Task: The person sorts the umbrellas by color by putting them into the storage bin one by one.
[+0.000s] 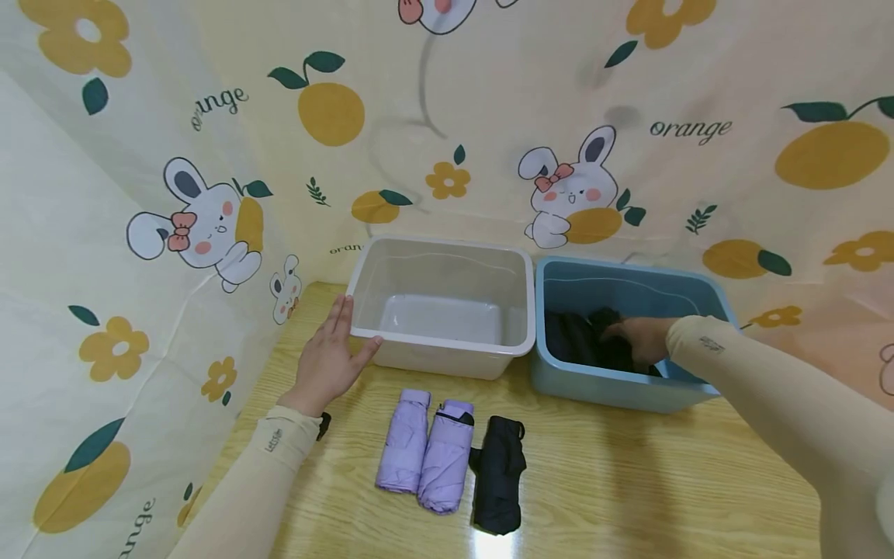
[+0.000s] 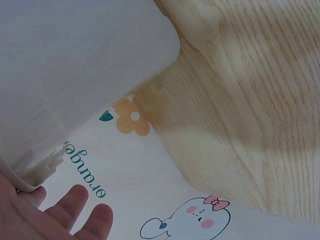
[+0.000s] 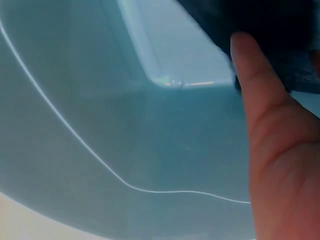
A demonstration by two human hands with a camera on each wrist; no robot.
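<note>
My right hand (image 1: 646, 338) reaches down into the blue bin (image 1: 601, 383), gripping a black folded umbrella (image 1: 606, 320). Seen from the right wrist, the thumb (image 3: 262, 85) lies along the dark fabric (image 3: 210, 22); most of the other fingers are hidden. More black fabric (image 1: 573, 340) lies beside it in the bin. With fingers extended, my left hand (image 1: 328, 361) rests on the near left corner of the white bin (image 1: 447, 349). Two purple folded umbrellas (image 1: 403, 442) and a black folded umbrella (image 1: 499, 477) lie side by side in front of the white bin.
Both bins stand next to each other on a wood-grain table (image 1: 594, 481). Behind them and along the left hangs a cream cloth (image 1: 482, 124) printed with rabbits and oranges. The white bin's floor (image 1: 440, 314) is bare.
</note>
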